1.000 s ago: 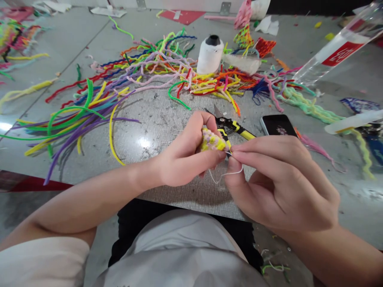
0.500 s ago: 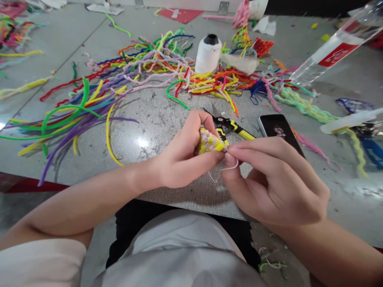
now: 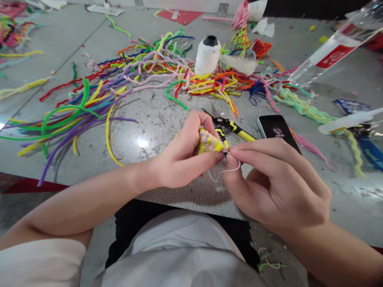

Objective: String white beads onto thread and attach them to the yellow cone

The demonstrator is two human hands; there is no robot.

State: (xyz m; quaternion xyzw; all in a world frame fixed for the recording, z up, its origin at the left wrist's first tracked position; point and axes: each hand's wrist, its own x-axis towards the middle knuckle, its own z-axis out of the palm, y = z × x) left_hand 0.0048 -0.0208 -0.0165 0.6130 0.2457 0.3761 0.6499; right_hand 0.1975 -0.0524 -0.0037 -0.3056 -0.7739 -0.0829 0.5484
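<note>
My left hand [image 3: 187, 153] is closed round a small yellow and pale pink braided piece [image 3: 209, 142], whose tip points to the right. At that tip, the thumb and forefinger of my right hand [image 3: 273, 179] pinch a thin white thread [image 3: 231, 170], which curves in a loop below the fingertips. A loose thread end hangs beneath the piece. My fingers hide where the thread meets the braid. Just behind the hands lie yellow and black cutters [image 3: 229, 124] with the blades apart, partly covered by the braided piece and fingers.
Chenille stems [image 3: 86, 107] in many colours spread over the left and back of the table. A white thread spool [image 3: 208, 56] stands among them. On the right are a phone [image 3: 278, 129], a slanting clear bottle [image 3: 335, 52] and a pale green braid [image 3: 305, 107].
My right fingertips have shifted very slightly right of the braided tip, and the white thread loop sits a little differently. My left hand keeps its hold.
</note>
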